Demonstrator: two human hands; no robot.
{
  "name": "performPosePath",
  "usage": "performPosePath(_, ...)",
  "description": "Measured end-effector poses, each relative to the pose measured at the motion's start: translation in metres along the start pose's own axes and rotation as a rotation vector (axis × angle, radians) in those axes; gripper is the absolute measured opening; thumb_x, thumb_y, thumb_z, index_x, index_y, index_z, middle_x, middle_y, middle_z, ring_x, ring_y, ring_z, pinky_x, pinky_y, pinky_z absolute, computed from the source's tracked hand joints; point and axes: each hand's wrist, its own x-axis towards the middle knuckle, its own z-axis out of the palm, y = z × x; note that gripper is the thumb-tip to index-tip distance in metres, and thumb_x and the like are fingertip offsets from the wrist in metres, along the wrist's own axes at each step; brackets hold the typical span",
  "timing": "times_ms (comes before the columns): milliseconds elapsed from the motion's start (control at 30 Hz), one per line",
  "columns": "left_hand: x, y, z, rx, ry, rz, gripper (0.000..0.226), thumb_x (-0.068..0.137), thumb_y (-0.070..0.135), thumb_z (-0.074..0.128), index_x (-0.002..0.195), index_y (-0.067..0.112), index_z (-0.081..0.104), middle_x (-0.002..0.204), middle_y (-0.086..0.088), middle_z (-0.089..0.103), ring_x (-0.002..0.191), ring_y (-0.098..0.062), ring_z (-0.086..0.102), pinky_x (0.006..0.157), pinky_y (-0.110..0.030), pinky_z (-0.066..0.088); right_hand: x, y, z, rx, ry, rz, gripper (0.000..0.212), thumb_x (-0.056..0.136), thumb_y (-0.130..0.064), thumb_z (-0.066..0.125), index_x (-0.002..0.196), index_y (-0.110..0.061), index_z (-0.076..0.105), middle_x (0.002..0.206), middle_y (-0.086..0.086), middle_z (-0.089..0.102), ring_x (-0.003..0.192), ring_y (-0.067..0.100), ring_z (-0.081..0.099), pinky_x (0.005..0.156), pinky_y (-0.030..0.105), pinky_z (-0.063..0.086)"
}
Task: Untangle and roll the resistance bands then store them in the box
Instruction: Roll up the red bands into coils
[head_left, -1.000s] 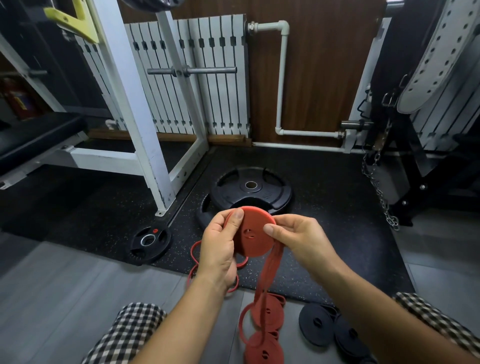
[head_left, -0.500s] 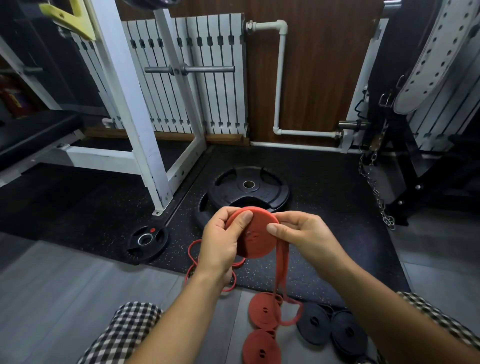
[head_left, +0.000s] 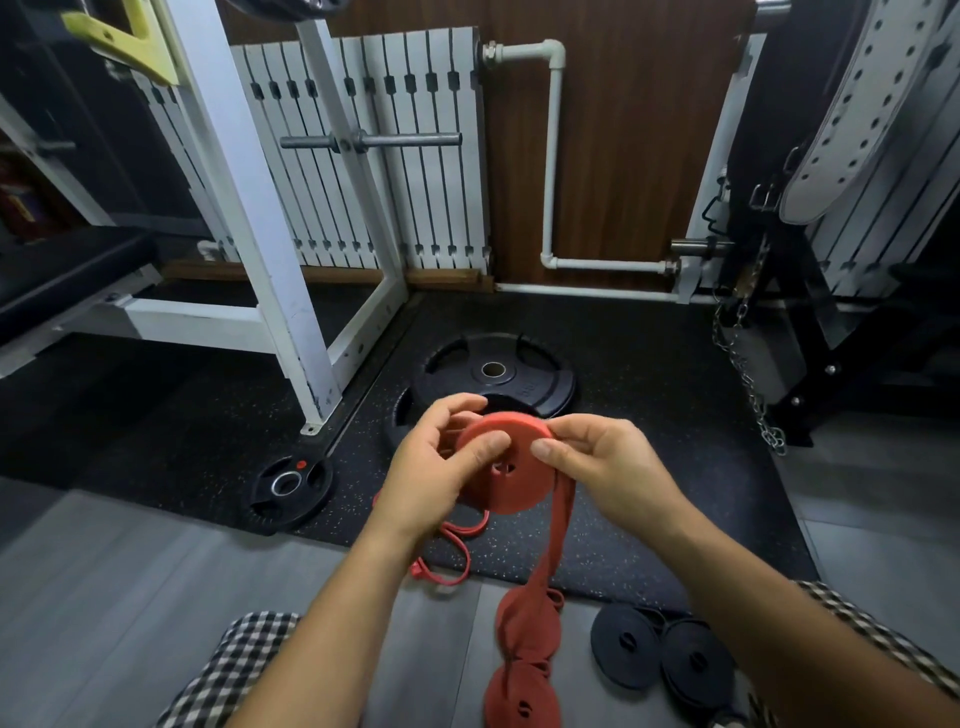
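A red resistance band wound into a flat roll sits between both hands at the frame's centre. My left hand grips its left edge, thumb on the face. My right hand pinches its right edge, where the loose red tail hangs down to the floor. Two finished red rolls lie on the floor below. Beside them, to the right, lie two black rolled bands. A thin red band lies loose on the mat edge under my left wrist. No box is in view.
Two stacked black weight plates lie on the rubber mat just beyond my hands, a small plate to the left. A white rack post stands at left, a chain and dark machine frame at right. My checkered-clad knees flank the rolls.
The roll has tilted flatter and my left thumb has slid across its face. The hanging tail has pulled straighter and shorter as more band wound on.
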Motion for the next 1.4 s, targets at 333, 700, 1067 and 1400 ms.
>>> performPosePath(333, -0.001, -0.002, 0.002, -0.036, 0.099, 0.043, 0.008, 0.08, 0.01, 0.067, 0.082, 0.016, 0.063, 0.072, 0.005, 0.065, 0.073, -0.013, 0.06, 0.072, -0.037, 0.049, -0.001, -0.006, 0.006, 0.187, -0.067, 0.003, 0.015, 0.083, -0.002, 0.063, 0.093, -0.014, 0.067, 0.075, -0.011, 0.07, 0.071, -0.001, 0.068, 0.064, 0.01, 0.05)
performPosePath(700, -0.002, 0.003, 0.01, -0.351, 0.346, -0.068, 0.007, 0.085, 0.012, 0.061, 0.08, 0.017, 0.059, 0.076, -0.001, 0.063, 0.075, -0.018, 0.056, 0.075, -0.041, 0.049, 0.0, -0.002, 0.015, 0.293, 0.002, 0.096, 0.009, 0.086, -0.009, 0.061, 0.089, -0.014, 0.068, 0.07, -0.008, 0.071, 0.064, 0.0, 0.066, 0.058, 0.01, 0.05)
performPosePath(1067, -0.002, 0.002, -0.016, 0.198, -0.186, -0.048, 0.031, 0.064, 0.022, 0.08, 0.092, 0.025, 0.069, 0.089, 0.002, 0.068, 0.081, -0.006, 0.063, 0.077, -0.021, 0.051, 0.001, 0.002, -0.005, -0.532, -0.145, -0.098, 0.01, 0.083, -0.031, 0.067, 0.09, -0.026, 0.07, 0.069, -0.011, 0.063, 0.068, 0.007, 0.057, 0.07, 0.031, 0.049)
performPosePath(1400, -0.002, 0.0, -0.002, 0.016, 0.066, 0.032, 0.007, 0.077, 0.008, 0.069, 0.081, 0.014, 0.07, 0.076, -0.002, 0.068, 0.073, -0.011, 0.062, 0.073, -0.031, 0.051, 0.002, -0.001, -0.002, -0.033, -0.143, 0.041, 0.022, 0.081, -0.009, 0.068, 0.102, -0.007, 0.068, 0.085, -0.007, 0.069, 0.075, 0.0, 0.067, 0.073, 0.013, 0.053)
